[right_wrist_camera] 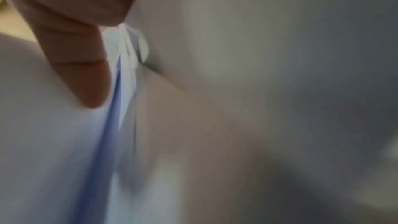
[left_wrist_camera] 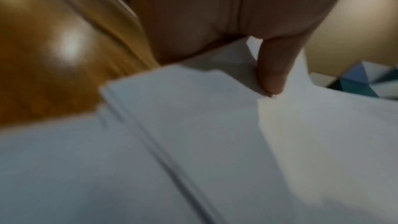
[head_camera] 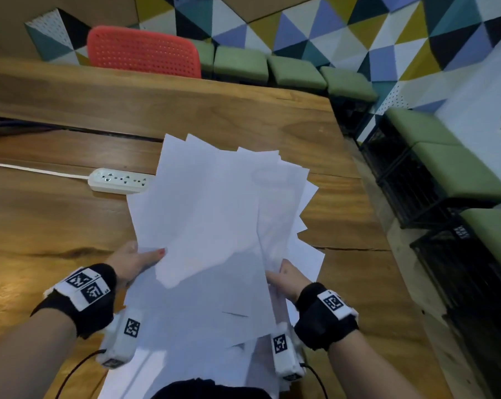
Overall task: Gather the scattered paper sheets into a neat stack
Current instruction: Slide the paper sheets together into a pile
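Wooden worktop (head_camera: 70, 226) with a power strip (head_camera: 119, 180) beside the paper sheets (head_camera: 214, 226). Left hand (head_camera: 134, 262) and right hand (head_camera: 286, 279) each grip a side of the bundle, lifted just right of the strip. Sheets look gathered but fanned unevenly; squaring remains.

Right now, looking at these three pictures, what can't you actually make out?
- Head view: the left hand's fingers, hidden under the paper sheets.
- Head view: the sheets' near ends, cut off by the bottom edge.
- Right wrist view: blurred; only one of the fingers against paper.
- Head view: the power strip's right end, covered by paper.
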`<state>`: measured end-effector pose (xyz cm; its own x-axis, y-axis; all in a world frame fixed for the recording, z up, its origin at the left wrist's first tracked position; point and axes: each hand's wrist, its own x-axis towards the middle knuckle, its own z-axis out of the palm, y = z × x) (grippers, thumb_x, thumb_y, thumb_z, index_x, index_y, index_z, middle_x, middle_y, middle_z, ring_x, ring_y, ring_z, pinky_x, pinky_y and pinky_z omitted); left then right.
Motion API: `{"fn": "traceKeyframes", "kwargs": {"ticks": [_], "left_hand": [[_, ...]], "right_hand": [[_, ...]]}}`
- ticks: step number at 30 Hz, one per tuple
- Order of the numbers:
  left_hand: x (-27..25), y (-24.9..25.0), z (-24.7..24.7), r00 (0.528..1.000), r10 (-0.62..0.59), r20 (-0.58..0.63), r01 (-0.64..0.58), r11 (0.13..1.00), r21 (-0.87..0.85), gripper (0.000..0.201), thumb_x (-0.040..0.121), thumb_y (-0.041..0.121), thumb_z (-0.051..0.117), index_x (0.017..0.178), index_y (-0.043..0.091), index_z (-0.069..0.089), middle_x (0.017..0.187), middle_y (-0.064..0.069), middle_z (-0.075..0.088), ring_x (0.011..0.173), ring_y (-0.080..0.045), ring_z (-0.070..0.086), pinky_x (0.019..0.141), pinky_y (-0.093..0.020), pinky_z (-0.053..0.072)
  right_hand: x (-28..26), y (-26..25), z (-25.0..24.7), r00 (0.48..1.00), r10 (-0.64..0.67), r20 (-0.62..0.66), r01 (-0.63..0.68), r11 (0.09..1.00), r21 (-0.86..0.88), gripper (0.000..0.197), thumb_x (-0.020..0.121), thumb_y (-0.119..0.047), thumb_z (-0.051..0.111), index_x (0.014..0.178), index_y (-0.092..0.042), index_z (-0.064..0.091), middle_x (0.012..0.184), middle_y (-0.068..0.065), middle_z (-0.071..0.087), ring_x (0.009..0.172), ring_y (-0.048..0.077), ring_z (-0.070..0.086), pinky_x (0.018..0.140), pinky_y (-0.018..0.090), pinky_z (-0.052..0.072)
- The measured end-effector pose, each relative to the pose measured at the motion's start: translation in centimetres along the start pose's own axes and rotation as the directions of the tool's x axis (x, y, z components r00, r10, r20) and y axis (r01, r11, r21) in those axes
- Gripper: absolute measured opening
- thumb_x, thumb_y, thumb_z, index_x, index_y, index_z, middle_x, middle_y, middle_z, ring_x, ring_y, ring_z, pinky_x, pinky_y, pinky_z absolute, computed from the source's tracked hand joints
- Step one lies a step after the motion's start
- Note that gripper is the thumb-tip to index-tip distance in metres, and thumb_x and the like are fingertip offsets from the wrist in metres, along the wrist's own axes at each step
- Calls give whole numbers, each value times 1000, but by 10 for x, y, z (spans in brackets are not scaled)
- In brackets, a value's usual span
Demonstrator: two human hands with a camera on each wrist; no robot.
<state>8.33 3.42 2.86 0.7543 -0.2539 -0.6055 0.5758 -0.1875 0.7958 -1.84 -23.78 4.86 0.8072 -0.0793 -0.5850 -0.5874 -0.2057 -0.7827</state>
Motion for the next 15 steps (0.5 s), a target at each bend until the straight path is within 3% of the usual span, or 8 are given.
{"fn": "traceKeyframes", "kwargs": {"ticks": [2,4,6,8,10,11,12,15], "left_hand": [[-1,-8,-8,997,31,-74,-37,996,-80,32,89,8,56,120,-1,56,115,-18,65,99,-26,65,93,-38,49],[1,-19,-20,990,30,-140,-53,985,-164,50,81,16,66,125,0,51,124,-18,61,111,-33,59,104,-49,39],[0,-24,-27,988,21,-154,-48,985,-167,48,76,22,71,118,4,55,115,-16,65,100,-29,65,98,-47,44],[-4,-24,-27,986,27,-164,-46,993,-113,19,87,9,59,105,9,60,94,-6,70,74,-15,71,76,-35,52],[-3,-26,-27,985,23,-172,-31,998,-45,13,90,3,52,98,9,61,73,5,72,56,-8,69,54,-25,54],[-4,-26,-26,986,23,-168,-28,999,-29,13,90,1,52,94,9,62,66,7,72,52,-8,68,49,-22,53],[-3,-27,-27,986,21,-164,-25,999,-21,13,90,1,52,94,8,62,65,6,73,53,-9,68,49,-21,54],[2,-24,-28,987,-33,-158,29,999,-26,17,88,0,55,102,3,63,93,-10,72,74,-24,68,67,-33,53]], "right_hand": [[8,-4,-2,999,-23,-22,22,999,-25,22,85,-26,62,100,-10,62,99,8,70,85,20,64,73,26,50],[25,-4,-12,997,-30,-78,24,997,-76,38,85,-33,61,110,-6,56,106,20,65,85,21,58,75,30,49],[46,-3,-29,978,-57,-201,26,988,-155,37,87,-30,60,118,-11,55,106,15,61,89,22,58,85,38,51],[67,-5,-47,938,-103,-330,-22,934,-356,40,87,-28,59,125,-15,54,118,12,57,108,25,55,97,37,45],[88,-11,-62,910,-151,-386,-87,841,-534,45,89,-29,55,131,-17,48,135,15,46,126,29,43,105,35,36],[96,-14,-67,905,-160,-395,-119,794,-596,48,90,-31,52,136,-19,43,143,16,37,133,30,34,109,36,30],[103,-16,-70,910,-145,-388,-154,750,-643,52,91,-34,49,140,-23,36,150,15,26,139,31,23,112,38,24],[120,-18,-70,947,-71,-313,-214,587,-781,54,92,-46,36,144,-38,22,158,9,2,145,31,1,115,46,15]]}}
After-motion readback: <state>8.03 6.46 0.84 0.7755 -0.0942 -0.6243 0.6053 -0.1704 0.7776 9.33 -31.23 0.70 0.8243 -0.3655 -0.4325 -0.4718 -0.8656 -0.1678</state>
